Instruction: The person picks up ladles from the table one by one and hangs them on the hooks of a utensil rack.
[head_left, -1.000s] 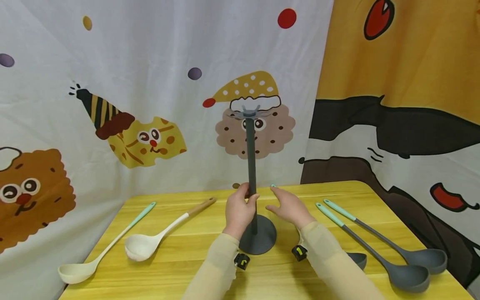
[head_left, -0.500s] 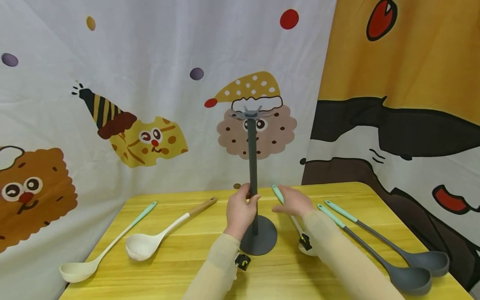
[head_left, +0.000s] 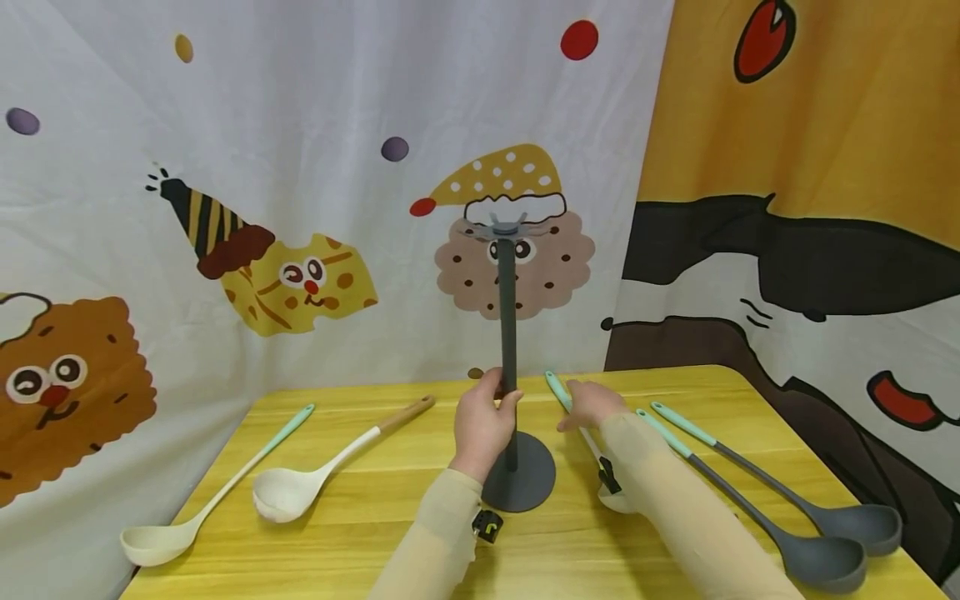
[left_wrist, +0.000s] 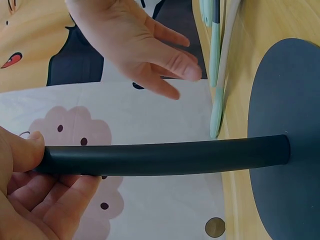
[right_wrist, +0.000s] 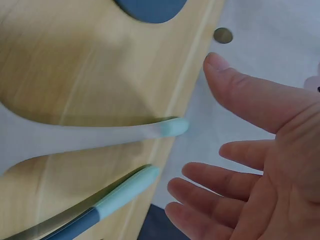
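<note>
Standing upright at mid table is a dark grey stand (head_left: 507,317) with a round base (head_left: 536,482) and a hooked top (head_left: 506,225). My left hand (head_left: 483,421) grips its pole at about mid-height, thumb on one side and fingers on the other, as the left wrist view also shows (left_wrist: 47,185). To the right of the pole, my right hand (head_left: 597,403) is held over a white ladle (head_left: 557,388) with a mint handle end. Its fingers are spread and loosely bent, with nothing between them (right_wrist: 260,145). The sleeve hides part of that ladle.
On the left lie a cream ladle (head_left: 159,543) with a mint handle and a white ladle (head_left: 288,493) with a wooden handle. Two dark grey ladles with mint handles, a nearer ladle (head_left: 821,560) and a farther ladle (head_left: 862,525), lie at the right. A printed curtain (head_left: 322,100) hangs behind the table.
My right hand has moved right, away from the pole, uncovering the mint-ended ladle. The sleeve now covers a dark bowl that showed earlier. My left hand keeps its grip on the pole.
</note>
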